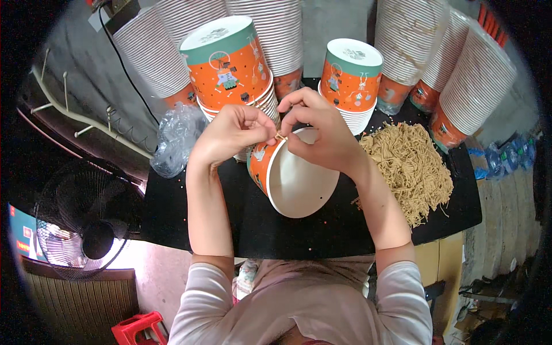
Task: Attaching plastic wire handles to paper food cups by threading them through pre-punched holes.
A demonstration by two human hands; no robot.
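Note:
An orange paper cup with a white inside lies tilted on its side on the black table, its mouth facing me. My left hand and my right hand meet at the cup's upper rim. Both pinch a thin tan string there, and my right hand also rests against the rim. A heap of tan strings lies on the table right of my right forearm.
Tall stacks of upside-down orange-and-white cups crowd the table's far side. A crumpled clear plastic bag sits at the left edge. A black fan and a red stool stand on the floor at the left.

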